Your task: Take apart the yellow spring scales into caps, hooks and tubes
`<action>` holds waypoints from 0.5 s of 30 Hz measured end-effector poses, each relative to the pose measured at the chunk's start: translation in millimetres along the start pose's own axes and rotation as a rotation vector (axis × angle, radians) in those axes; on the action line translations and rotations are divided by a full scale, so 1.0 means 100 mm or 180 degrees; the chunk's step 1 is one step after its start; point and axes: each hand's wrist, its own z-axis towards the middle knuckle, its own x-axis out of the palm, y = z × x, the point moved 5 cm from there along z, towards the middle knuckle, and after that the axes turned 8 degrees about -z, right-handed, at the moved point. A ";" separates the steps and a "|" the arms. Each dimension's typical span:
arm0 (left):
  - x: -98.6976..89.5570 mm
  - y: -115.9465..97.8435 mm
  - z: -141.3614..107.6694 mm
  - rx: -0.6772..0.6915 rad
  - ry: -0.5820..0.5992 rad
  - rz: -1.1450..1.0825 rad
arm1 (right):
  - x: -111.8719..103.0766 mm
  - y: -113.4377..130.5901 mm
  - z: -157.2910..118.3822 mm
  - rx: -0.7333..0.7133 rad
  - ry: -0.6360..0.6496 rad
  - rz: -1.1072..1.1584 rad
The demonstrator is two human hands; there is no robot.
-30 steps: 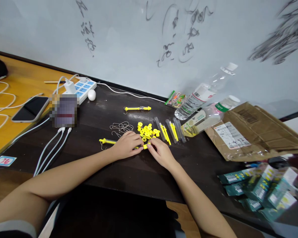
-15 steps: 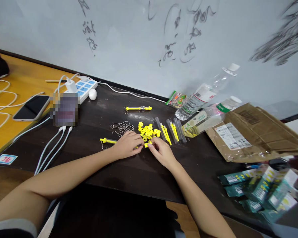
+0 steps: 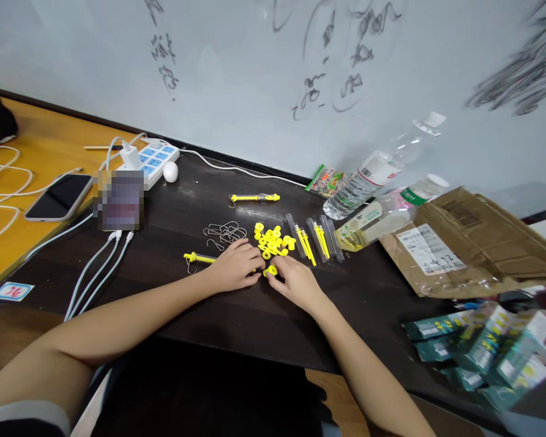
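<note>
My left hand (image 3: 233,268) is closed over a clear tube (image 3: 204,259) with a yellow end and a wire hook, resembling a small spring scale. Its left end sticks out past my hand; the middle is hidden under the fingers. Thumb and forefinger of my right hand (image 3: 299,284) pinch a small yellow cap (image 3: 269,271), just right of my left fingertips. Beyond both hands lies a pile of small yellow parts (image 3: 269,238). Loose wire hooks (image 3: 225,230) lie behind my left hand. Clear tubes with yellow rods (image 3: 318,238) lie to the right.
Another hooked yellow tube piece (image 3: 255,198) lies farther back. Two plastic bottles (image 3: 368,182), a snack packet (image 3: 324,181), a cardboard package (image 3: 464,243) and green boxes (image 3: 477,340) stand or lie right. A power strip (image 3: 157,162), cables and a phone (image 3: 59,197) are left.
The yellow cap in my right fingers has turned and now shows a rounder side. My right fingers have shifted slightly; my left hand stays nearly where it was over the tube.
</note>
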 end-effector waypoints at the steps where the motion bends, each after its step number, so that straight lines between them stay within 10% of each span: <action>1: 0.01 0.00 0.00 -0.0003 0.0012 0.0000 | 0.00 -0.01 0.00 0.0046 0.0015 0.0058; 10: -0.13 -0.03 0.01 0.0046 -0.0459 -0.0171 | -0.03 -0.19 -0.02 0.0828 -0.0342 0.2279; 15: -0.17 -0.20 -0.01 0.0814 -0.0531 -0.0298 | 0.04 -0.21 0.00 0.0874 -0.0304 0.2866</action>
